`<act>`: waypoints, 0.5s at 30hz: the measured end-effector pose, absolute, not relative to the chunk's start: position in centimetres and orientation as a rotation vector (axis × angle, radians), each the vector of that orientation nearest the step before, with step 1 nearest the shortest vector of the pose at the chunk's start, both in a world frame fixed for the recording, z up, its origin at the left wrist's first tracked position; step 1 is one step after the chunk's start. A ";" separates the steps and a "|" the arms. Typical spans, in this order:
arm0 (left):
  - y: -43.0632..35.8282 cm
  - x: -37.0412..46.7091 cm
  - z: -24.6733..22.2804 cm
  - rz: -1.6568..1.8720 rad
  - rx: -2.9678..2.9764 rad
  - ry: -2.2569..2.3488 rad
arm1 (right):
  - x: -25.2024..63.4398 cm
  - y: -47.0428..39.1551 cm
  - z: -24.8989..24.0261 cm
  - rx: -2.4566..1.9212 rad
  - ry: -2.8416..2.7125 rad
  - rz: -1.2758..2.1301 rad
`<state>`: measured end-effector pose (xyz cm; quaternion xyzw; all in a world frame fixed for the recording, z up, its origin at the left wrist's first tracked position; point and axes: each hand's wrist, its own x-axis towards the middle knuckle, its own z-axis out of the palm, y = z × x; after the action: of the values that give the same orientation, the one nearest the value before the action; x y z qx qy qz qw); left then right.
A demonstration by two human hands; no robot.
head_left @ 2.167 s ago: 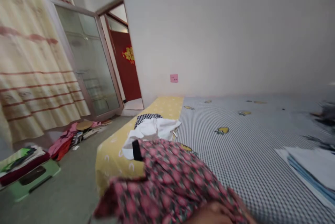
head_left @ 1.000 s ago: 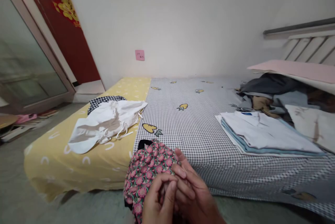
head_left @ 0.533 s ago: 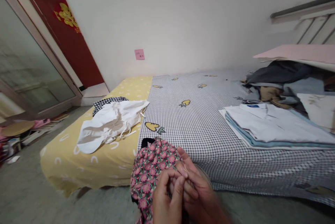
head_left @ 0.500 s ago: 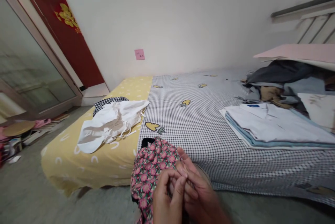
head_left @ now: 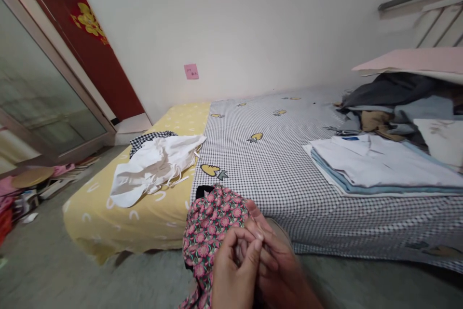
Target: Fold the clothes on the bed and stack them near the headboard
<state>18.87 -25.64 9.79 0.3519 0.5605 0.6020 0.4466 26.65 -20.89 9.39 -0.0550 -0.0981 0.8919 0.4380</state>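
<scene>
By the gingham-covered bed (head_left: pixel 231 140), your left hand (head_left: pixel 235 263) and right hand (head_left: pixel 277 251) press together; the pink floral fabric garment (head_left: pixel 204 232) has bunched, still unfolded.

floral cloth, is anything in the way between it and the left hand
Nothing visible: the left hand overlaps the floral cloth in view, though whether they touch can't be told. The right hand meets it from the other side. The white cloth lies farther left, not between them.
</scene>
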 end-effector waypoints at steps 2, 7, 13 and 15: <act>-25.6 18.9 10.1 1.496 0.863 1.380 | 26.7 -20.9 9.3 -0.122 -0.248 2.211; -25.7 18.5 10.7 1.504 0.826 1.400 | 26.4 -20.8 8.5 -0.137 -0.225 2.218; -25.8 17.5 10.2 1.430 0.808 1.362 | 25.9 -20.7 7.9 -0.171 -0.227 2.243; -25.7 17.3 10.3 1.443 0.786 1.374 | 25.8 -20.7 7.8 -0.195 -0.216 2.251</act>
<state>17.27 -25.66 10.26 0.3220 0.5632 0.5911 0.4793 25.76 -20.68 7.81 -0.0779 -0.0864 0.8990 0.4223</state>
